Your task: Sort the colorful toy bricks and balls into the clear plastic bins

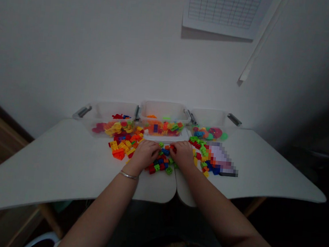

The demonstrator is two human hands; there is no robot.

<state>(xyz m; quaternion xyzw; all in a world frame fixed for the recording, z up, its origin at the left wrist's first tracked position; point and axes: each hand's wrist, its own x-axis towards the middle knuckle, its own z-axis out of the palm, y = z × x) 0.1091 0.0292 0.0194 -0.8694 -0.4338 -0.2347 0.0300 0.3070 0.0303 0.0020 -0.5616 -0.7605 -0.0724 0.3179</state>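
Both of my hands are over a spread of small colourful building blocks (pixel 159 165) on the white table. My left hand (pixel 145 153), with a silver bangle at the wrist, has its fingers curled; what lies inside them is hidden. Between the fingertips of my right hand (pixel 184 155) a red building block (pixel 173 148) shows in part. A blue block (pixel 165 152) lies in the gap between the two hands. Yellow and orange blocks (pixel 118 150) are heaped left of my left hand, and green ones (pixel 194 140) lie beyond my right hand.
Three clear plastic bins stand along the wall, holding mixed pieces: a left bin (pixel 108 109), a middle bin (pixel 165 110) and a right bin (pixel 209 118). A pixelated flat item (pixel 223 159) lies at the right. The white table (pixel 71 169) has a front seam.
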